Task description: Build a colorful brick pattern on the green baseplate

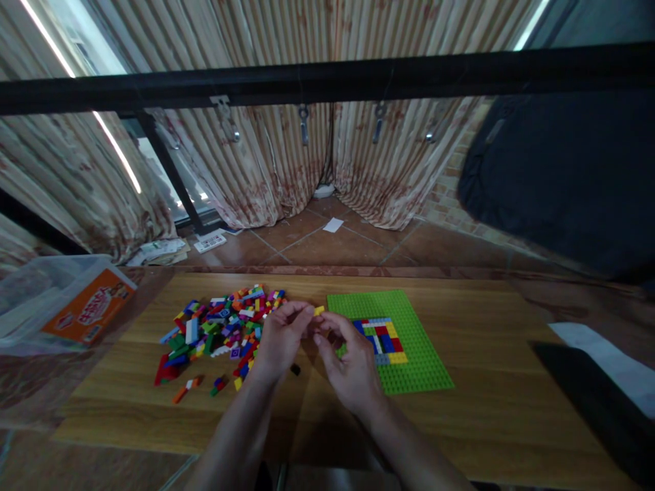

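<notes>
A small yellow toy brick [319,311] shows at the fingertips where my two hands meet, above the wooden table. My left hand [284,335] is closed, with thumb and index finger pinching the brick from the left. From the right, my right hand [352,361] has its fingers curled in, the index fingertip against the same brick; its exact grip is partly hidden. Just beyond my right hand lies a green baseplate [417,354], partly covered by that hand. On it is a flat block of red, blue, yellow, white and grey bricks [383,339].
A heap of mixed loose bricks [225,327] spreads left of my hands. One black brick [295,369] lies near my left wrist. A clear plastic box [97,273] with an orange label stands off the table's left end. A dark flat object [578,395] lies at right.
</notes>
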`<state>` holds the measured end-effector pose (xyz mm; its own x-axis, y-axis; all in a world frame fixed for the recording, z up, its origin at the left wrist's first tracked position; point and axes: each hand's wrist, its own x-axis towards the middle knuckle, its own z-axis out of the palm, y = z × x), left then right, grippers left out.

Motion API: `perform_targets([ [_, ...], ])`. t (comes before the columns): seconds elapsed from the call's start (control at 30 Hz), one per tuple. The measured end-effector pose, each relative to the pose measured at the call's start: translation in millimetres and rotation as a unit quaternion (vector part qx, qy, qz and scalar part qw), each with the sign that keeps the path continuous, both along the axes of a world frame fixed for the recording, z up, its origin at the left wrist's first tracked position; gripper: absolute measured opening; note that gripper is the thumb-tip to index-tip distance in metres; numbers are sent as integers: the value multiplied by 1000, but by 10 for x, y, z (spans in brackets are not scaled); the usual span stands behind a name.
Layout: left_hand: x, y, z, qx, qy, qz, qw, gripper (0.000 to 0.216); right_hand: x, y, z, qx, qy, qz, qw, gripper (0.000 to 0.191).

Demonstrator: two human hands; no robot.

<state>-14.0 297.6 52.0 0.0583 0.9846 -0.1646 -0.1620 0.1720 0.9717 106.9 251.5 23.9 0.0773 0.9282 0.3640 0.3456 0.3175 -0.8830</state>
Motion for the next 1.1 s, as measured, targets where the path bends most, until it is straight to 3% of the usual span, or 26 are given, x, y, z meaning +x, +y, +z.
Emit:
perform_targets([
  [0.17,113,-38,-14,-15,3,-20,1000,21,111,-7,-59,2,-6,-37,999,28],
  [0.5,383,-115,-9,-65,-120,-44,990,24,306,-8,24,-21,4,-104,994,32],
  [0.83,580,-153,-52,-5,-40,-107,993,20,624,-62,90,-10,-99,-106,989,26],
  [1.1,630,-107,-181,62,92,-121,986,21,999,-53,127,-29,-170,-42,984,29],
])
